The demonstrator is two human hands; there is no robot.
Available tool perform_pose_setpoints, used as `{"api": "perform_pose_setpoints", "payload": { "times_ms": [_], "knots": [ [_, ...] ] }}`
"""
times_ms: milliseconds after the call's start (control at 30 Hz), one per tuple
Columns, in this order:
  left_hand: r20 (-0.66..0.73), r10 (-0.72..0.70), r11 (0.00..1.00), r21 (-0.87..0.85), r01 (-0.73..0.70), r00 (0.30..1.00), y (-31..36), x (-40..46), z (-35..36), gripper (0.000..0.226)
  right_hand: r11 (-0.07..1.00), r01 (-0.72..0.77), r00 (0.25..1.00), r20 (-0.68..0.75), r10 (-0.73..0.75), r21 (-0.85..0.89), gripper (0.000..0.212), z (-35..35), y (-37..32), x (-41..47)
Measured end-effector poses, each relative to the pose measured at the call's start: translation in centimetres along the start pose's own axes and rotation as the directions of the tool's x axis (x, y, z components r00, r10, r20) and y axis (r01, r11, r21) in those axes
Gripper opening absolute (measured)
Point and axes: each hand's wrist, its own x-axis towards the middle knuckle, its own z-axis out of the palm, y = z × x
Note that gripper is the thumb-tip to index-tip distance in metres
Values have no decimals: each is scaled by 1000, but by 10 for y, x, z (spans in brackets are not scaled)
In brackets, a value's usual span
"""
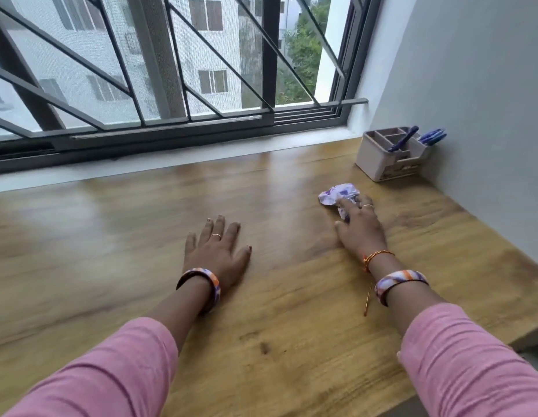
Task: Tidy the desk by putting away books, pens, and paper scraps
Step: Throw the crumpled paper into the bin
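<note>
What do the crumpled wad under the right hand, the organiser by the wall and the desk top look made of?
Crumpled white and purple wad: paper, by its sharp creases. Beige compartmented organiser: likely matte moulded plastic. Brown desk top: wood-grain finish with soft sheen, possibly laminate. The right hand rests its fingers on the wad.

Left hand (215,251) flat, fingers spread; right hand (359,228) reaching forward.

Table (111,236) left and centre open, free passage. Far right corner taken by pen organizer (391,159) against wall (487,115). Crumpled paper scrap (337,195) just before it. Window sill (171,158) bounds far edge.
</note>
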Motion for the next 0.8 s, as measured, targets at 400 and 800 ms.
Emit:
{"api": "perform_pose_setpoints", "payload": {
  "times_ms": [400, 800],
  "knots": [
    [47, 32, 992, -127, -26, 998, -1, 1, -7, 59, 952, 278, 943, 153, -296, 129, 32, 2, -78, -116],
    [52, 183, 797, -593, -117, 982, -21, -89, -21, 33, 896, 417, 886, 152, -439, 154, 20, 11, -128, -209]
  ]
}}
